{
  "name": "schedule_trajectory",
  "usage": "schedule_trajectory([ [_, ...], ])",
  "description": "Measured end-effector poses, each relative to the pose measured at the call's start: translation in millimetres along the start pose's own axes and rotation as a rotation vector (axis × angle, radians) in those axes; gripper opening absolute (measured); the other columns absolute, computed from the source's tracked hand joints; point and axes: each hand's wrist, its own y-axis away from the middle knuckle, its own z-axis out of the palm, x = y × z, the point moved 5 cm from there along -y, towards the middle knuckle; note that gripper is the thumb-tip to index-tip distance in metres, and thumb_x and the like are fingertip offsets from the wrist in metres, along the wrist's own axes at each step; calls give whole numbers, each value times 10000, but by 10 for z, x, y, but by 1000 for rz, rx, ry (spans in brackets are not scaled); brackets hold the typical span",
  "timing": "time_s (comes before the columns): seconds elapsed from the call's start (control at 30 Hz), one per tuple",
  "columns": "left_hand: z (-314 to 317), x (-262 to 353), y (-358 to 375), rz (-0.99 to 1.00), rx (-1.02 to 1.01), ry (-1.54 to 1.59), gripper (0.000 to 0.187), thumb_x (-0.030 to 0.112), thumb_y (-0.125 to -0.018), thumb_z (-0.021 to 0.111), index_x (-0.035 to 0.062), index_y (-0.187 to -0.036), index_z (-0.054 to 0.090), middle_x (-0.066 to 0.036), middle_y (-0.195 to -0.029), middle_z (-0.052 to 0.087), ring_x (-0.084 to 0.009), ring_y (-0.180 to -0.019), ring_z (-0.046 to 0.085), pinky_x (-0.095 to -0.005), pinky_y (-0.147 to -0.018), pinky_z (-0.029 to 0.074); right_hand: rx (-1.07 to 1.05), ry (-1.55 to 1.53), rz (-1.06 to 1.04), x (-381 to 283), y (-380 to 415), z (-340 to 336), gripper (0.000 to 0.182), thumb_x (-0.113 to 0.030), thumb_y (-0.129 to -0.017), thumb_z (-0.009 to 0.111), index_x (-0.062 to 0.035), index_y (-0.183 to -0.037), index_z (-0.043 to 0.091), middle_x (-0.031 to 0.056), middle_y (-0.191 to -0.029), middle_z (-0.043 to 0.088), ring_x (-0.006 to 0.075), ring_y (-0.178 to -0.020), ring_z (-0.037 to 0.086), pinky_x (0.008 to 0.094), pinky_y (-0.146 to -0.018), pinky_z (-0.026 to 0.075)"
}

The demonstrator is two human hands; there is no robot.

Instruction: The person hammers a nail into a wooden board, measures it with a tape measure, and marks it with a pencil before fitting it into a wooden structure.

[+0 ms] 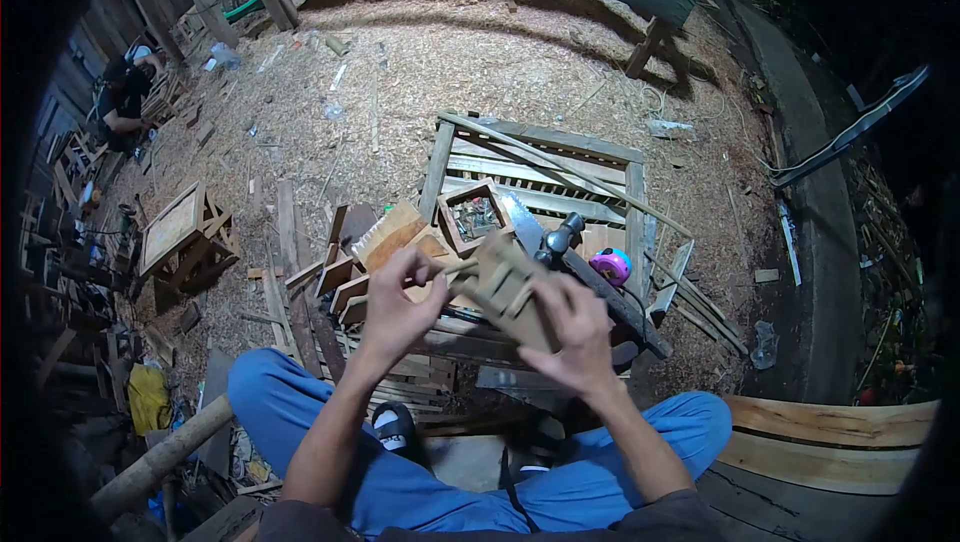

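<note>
In front of my knees, my right hand point(572, 334) grips a flat wooden piece point(507, 285) with slots or raised strips across its face; it is tilted and a little blurred. My left hand point(405, 300) is pinched at the left side of that piece, thumb and fingertips on a small wooden stick point(461, 269) that reaches to its edge. Just beyond my hands, a hammer point(563, 235) lies on the bench beside a saw blade point(521, 222). A small wooden box point(462, 245) full of metal bits stands behind the held piece.
A pink and blue round item point(610, 265) lies right of the hammer. Cut boards point(392, 234) are stacked on the left. Beyond stands a slatted wooden frame point(437, 167), with wood shavings all around. At far left a person point(125, 102) sits near a small wooden stool point(173, 227).
</note>
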Motion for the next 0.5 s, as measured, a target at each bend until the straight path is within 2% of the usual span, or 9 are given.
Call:
schedule_trajectory([
  [0.07,-24,25,-9,-47,11,95,236,-21,-921,680,29,-846,462,-19,-832,592,-75,-872,603,-261,-870,513,145,71,102,114,-29,-208,1008,-285,-638,947,-169,-1530,494,193,-1427,539,402,-1283,545,524,-1068,424],
  [0.13,-6,-10,0,-56,-10,78,246,-14,-920,685,30,-840,456,-26,-840,607,-75,-894,617,-263,-876,515,261,159,197,282,-16,-333,1024,-304,-672,945,-151,-1558,454,187,-1423,544,408,-1274,538,530,-1084,407],
  [0.17,5,-28,1,-64,-27,51,257,-7,-919,689,32,-835,450,-32,-849,623,-75,-915,631,-265,-881,518,262,160,198,375,-11,-335,1024,-304,-672,945,-151,-1558,454,187,-1423,544,408,-1274,538,530,-1084,407],
  [0.27,75,-101,22,-58,-60,-13,264,7,-918,696,35,-833,448,-34,-821,629,-81,-911,642,-280,-882,524,215,280,375,597,-4,-312,985,-329,-743,921,-99,-1568,434,210,-1444,533,406,-1339,495,518,-1126,375],
  [0.37,146,-52,54,-34,-71,-2,264,14,-917,698,33,-827,451,-38,-791,620,-93,-902,663,-288,-855,529,184,427,337,649,-4,-173,960,-342,-772,903,-92,-1569,431,247,-1469,499,423,-1362,470,532,-1138,349],
  [0.4,177,-62,68,-30,-80,-15,263,18,-915,698,30,-825,451,-39,-787,612,-94,-894,658,-286,-844,527,162,385,370,652,6,-133,919,-388,-824,854,-101,-1585,426,279,-1516,446,439,-1414,420,561,-1170,307],
  [0.5,243,-74,114,-22,-101,-33,260,21,-909,700,26,-825,453,-39,-777,597,-97,-881,649,-286,-826,524,218,468,287,488,-12,-156,861,-371,-851,829,-98,-1572,445,276,-1520,447,445,-1426,404,571,-1188,279],
])
